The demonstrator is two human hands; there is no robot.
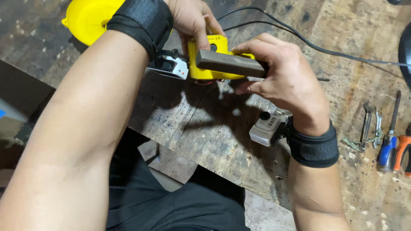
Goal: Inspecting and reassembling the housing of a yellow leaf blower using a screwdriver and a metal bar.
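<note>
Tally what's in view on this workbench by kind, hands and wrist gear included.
Hands: 2, left hand and right hand
Yellow power tool: 1
Grey metal bar: 1
Wrist cameras: 2
Black wristbands: 2
Screwdriver: 1
Wrenches: 2
Orange-handled pliers: 1
Black cable: 1
Total: 13

Yellow plastic tool body: smooth, semi-gloss, w/ a round yellow plastic housing of the same finish. Dark grey rectangular metal bar: matt, dull, slightly rough; right hand wraps one end, left hand on the yellow body. Black cloth wrist straps: matt woven fabric, each w/ a small white-grey plastic box, smooth. Worn wooden bench: rough, stained, scratched, no shine. Near bench's right edge: bare steel spanners, dull sheen; blue-handled screwdriver, glossy grip. Black cable: smooth rubbery.
</note>
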